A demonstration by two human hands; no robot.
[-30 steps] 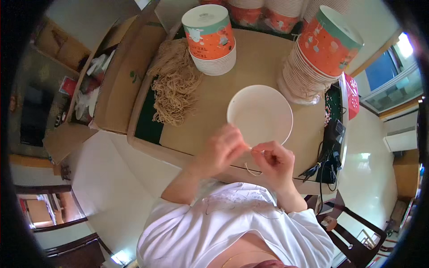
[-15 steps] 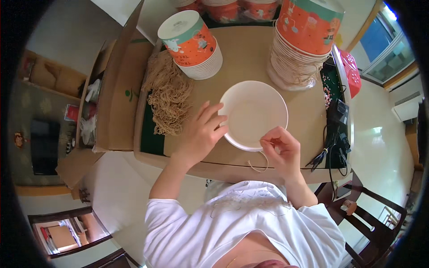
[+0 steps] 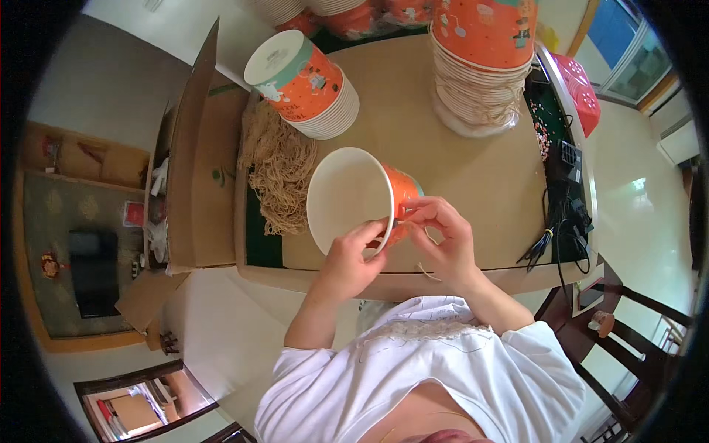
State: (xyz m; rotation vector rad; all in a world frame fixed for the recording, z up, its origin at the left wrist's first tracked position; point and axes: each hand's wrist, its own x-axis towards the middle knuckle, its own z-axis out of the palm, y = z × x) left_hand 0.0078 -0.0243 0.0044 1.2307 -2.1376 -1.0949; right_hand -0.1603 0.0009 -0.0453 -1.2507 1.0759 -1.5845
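Observation:
A paper bucket [image 3: 347,193], white inside and orange outside, lies tilted near the table's front edge with its mouth turned to the left. My left hand [image 3: 350,260] grips its near rim, fingers inside the wall. My right hand [image 3: 449,240] is closed in a pinch against the outer wall by the rim, on a thin beige cord [image 3: 427,274] whose loose end hangs below. The fingertips of both hands nearly meet across the wall; the exact spot where the cord touches the bucket is hidden.
Left of the bucket lies a heap of beige cords [image 3: 284,177], beside a stack of upturned buckets [image 3: 314,81]. A taller stack [image 3: 480,74] with cords stands back right. Black cables and an adapter [image 3: 565,192] line the right edge. An open cardboard box [image 3: 214,177] adjoins the left.
The bucket has shifted left and tipped so its mouth faces left and its orange side shows. My left hand has moved from its left side to the near rim. My right hand keeps its pinch.

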